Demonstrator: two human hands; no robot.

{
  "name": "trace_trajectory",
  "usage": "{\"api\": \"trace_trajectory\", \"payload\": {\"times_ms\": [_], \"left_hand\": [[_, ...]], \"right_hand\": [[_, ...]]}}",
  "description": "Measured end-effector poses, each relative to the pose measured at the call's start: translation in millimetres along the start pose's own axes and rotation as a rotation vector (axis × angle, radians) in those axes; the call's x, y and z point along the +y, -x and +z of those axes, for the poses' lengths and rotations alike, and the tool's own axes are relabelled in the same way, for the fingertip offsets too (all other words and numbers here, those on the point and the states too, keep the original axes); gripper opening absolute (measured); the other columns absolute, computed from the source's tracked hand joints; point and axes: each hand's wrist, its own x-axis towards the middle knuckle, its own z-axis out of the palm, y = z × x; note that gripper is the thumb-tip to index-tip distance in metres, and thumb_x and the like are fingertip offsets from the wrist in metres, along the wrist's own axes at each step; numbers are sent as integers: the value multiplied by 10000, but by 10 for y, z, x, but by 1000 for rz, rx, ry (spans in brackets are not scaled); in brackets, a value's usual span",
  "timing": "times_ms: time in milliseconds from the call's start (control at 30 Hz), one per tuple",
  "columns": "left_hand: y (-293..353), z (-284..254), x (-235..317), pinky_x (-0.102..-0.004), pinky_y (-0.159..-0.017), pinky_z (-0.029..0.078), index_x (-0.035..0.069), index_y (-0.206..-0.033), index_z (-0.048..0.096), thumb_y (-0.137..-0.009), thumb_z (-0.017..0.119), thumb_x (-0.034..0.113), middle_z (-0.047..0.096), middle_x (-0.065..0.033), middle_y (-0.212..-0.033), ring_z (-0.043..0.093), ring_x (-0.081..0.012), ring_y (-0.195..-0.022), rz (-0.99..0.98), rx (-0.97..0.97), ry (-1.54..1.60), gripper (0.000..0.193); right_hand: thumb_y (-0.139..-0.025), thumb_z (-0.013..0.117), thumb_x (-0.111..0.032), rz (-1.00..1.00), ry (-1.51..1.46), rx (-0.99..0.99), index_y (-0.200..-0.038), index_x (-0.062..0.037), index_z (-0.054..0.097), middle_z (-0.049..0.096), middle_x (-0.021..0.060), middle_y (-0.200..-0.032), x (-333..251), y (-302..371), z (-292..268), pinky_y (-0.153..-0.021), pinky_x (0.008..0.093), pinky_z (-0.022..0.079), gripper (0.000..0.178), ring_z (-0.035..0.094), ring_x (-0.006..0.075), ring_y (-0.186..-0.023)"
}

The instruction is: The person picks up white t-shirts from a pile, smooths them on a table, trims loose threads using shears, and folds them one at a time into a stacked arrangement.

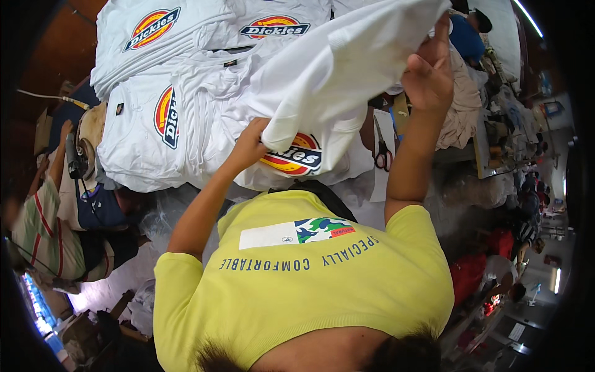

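Observation:
A white T-shirt is stretched up slantwise over the table, from my left hand to my right. The fingers of my left hand are closed on its near edge. Higher up at the right, my right hand is raised with the palm showing; its fingertips meet the lifted end of the cloth, and its thumb stands apart. Below the raised cloth, a printed red, yellow and dark blue logo on white fabric is partly covered. Folded white T-shirts with the same print lie just left of my left hand.
More stacked white T-shirts fill the far side. Dark-handled scissors lie right of the shirts, near beige cloth. A person in a striped shirt works at the left; another in blue is at the far right.

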Motion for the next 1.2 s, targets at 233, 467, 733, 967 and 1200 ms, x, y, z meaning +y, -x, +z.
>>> {"api": "trace_trajectory", "payload": {"times_ms": [233, 467, 733, 967, 1200], "left_hand": [[48, -1429, 890, -281, -708, 429, -32, -849, 594, -712, 590, 95, 586, -73, -830, 552, -160, -785, 230, -68, 171, 187], [-244, -2364, 902, -309, -732, 434, -63, -974, 514, -755, 552, 193, 570, -149, -938, 564, -206, -816, 166, 286, 385, 339], [-960, -1873, -217, -324, -958, 352, 32, -1226, 459, -766, 649, 126, 488, -134, -1224, 442, -229, -1154, 61, 550, 99, 506], [748, -1044, -640, -377, -972, 328, 88, -866, 617, -569, 442, -147, 472, -129, -1197, 400, -334, -1154, -149, -102, -309, 417], [1061, -964, -402, -373, -968, 358, 70, -801, 571, -636, 600, -59, 489, -97, -1208, 377, -318, -1215, 58, -168, -793, 212]], "right_hand": [[-779, 637, -63, -53, 277, 186, -1234, -69, 337, 514, 106, -1117, -694, 351, -508, -836, 321, 446, 545, 519, 192, -992], [-819, 620, -129, 26, 510, 260, -1099, -55, 484, 579, 63, -964, -553, -345, -1123, -761, 269, 449, 320, 546, 133, -862], [-846, 599, -201, 30, 1037, 282, -936, -23, 613, 624, 39, -829, 738, -449, -1483, -765, 258, 438, 199, 571, 124, -802], [-714, 688, -112, 846, 704, -521, -948, -90, 617, 579, 53, -1011, 1364, 1838, -992, -838, 323, 421, 245, 530, 169, -983], [-611, 682, -40, 555, 1255, -717, -836, -104, 618, 525, 97, -1122, 1322, 2168, -646, -891, 373, 389, 243, 456, 317, -1081]]}}
